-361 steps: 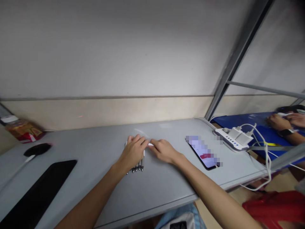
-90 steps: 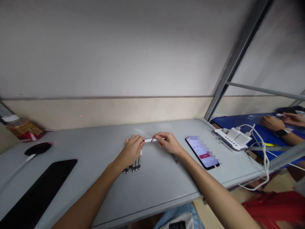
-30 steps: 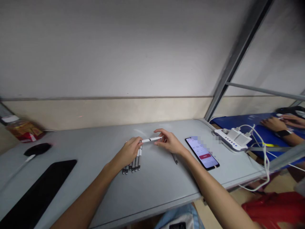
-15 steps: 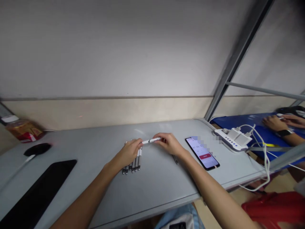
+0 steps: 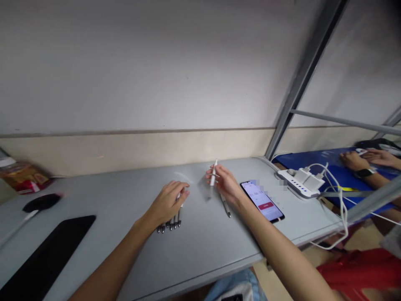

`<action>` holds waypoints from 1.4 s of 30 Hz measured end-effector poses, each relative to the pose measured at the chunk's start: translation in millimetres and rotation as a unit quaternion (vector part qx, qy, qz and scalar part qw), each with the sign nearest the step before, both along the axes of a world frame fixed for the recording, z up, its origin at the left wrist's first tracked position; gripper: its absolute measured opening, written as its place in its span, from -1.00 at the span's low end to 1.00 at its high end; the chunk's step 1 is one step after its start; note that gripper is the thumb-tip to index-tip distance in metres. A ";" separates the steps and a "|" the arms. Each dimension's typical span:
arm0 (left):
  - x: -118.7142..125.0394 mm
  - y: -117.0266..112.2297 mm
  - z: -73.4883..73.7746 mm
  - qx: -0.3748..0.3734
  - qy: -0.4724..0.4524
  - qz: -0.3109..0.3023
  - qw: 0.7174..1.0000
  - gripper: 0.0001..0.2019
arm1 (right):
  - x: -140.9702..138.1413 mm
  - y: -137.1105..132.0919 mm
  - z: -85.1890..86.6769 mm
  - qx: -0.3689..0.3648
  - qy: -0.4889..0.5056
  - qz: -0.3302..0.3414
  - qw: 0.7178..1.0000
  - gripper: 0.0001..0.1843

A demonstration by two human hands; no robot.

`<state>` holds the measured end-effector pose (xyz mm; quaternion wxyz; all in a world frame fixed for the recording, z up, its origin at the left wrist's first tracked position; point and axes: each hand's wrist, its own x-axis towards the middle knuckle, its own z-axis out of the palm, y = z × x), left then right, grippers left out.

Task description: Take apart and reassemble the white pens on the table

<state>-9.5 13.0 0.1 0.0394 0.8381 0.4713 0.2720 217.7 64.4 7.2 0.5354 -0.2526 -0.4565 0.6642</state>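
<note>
Over the grey desk (image 5: 200, 251) tilts a white, grey-ended pen (image 5: 213, 180).

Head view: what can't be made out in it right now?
In the head view:
Row of pens: far ends and exact count, hidden by the left hand.
Held pen: lower end, blurred.
Lone pen: far end, hidden behind the right hand.
Phone: part of its screen, masked by pixelation.
Black mat: near end, cut off by the lower left edge.
White item at another person's hands: too small to identify.
</note>
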 end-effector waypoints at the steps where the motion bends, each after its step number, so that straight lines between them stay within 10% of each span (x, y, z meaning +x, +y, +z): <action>1: -0.7 0.4 -0.4 0.001 0.006 0.007 1.000 -0.74 | 3.4 2.3 0.9 -0.041 0.043 0.000 0.998 -0.69; 31: -6.3 1.2 -11.4 -0.008 0.088 0.085 0.992 -0.78 | 15.5 11.1 1.1 -0.069 0.090 0.009 0.993 -0.65; 38: -4.2 -0.4 -10.7 -0.020 0.076 0.062 0.995 -0.77 | 21.3 13.9 1.9 -0.049 -0.153 -0.108 0.981 -0.64; 42: -2.2 -1.7 -9.5 -0.024 0.075 0.047 0.996 -0.78 | 24.4 16.7 -5.2 0.052 -0.432 -0.207 0.877 -0.72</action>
